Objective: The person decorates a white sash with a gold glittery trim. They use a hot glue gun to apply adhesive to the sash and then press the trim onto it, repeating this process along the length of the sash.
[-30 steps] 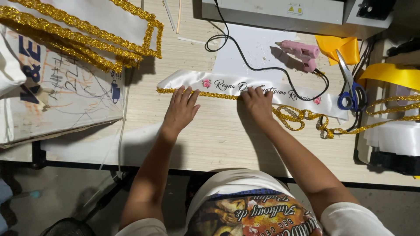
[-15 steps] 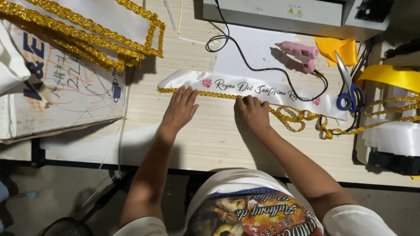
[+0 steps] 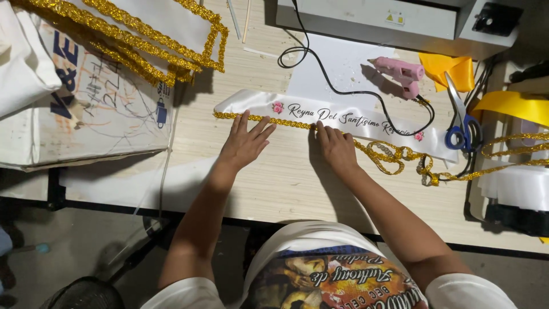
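White satin sash [image 3: 343,117] with gold glitter trim [image 3: 269,120], laid flat on a pale wood surface [image 3: 286,177].

Long axis runs left to right, dipping slightly toward the right end; rounded end points left, script faces the wearer. Trim follows the near edge, trailing loose in loops at right. Left hand [image 3: 245,146]: fingers spread flat, pressing trim, grasping nothing. Right hand [image 3: 337,150]: fingers extended, pressing trim at mid-length, grasping nothing. Beyond: pink glue gun [image 3: 400,71], blue-handled scissors [image 3: 460,123], yellow ribbon [image 3: 509,106], gold-edged sashes [image 3: 143,34] upper left.

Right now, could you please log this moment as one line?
left hand: on gold trim | right hand: on trim | sash: flat on table
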